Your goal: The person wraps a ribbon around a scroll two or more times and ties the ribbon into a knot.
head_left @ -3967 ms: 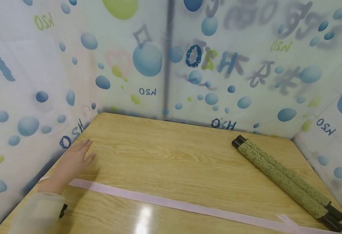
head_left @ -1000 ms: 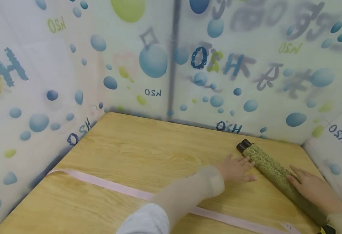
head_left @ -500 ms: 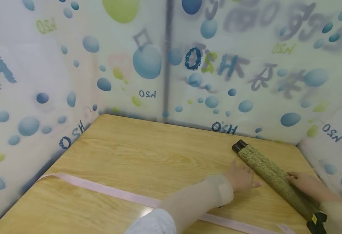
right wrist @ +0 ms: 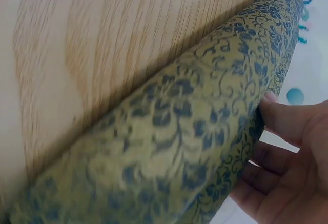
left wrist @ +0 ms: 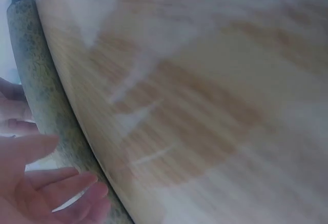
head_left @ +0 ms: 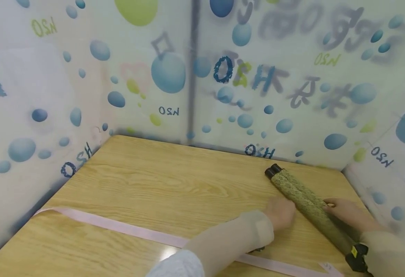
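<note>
A rolled scroll [head_left: 302,196] in green-gold floral brocade lies slanted on the table's right side, two rolls side by side, with black knobs [head_left: 270,171] at the far end. My right hand [head_left: 347,213] grips its right-hand roll near the middle; in the right wrist view the thumb [right wrist: 282,119] lies along the edge and the fingers curl at the side. My left hand [head_left: 281,213] is at the left side of the scroll. In the left wrist view its loosely bent fingers [left wrist: 92,198] overlap the brocade, thumb apart.
A pink tape strip [head_left: 119,227] with a small marked end [head_left: 328,267] runs across the wooden table [head_left: 147,173], passing under my left sleeve. Bubble-printed curtains [head_left: 167,73] stand along the back and both sides. A black wrist device [head_left: 356,257] overlaps the scroll's near end.
Both hands came from the table's sides to the scroll. Since a second ago, my left fingers have drawn in from a spread, and my right hand has gone from lying on the scroll to gripping it.
</note>
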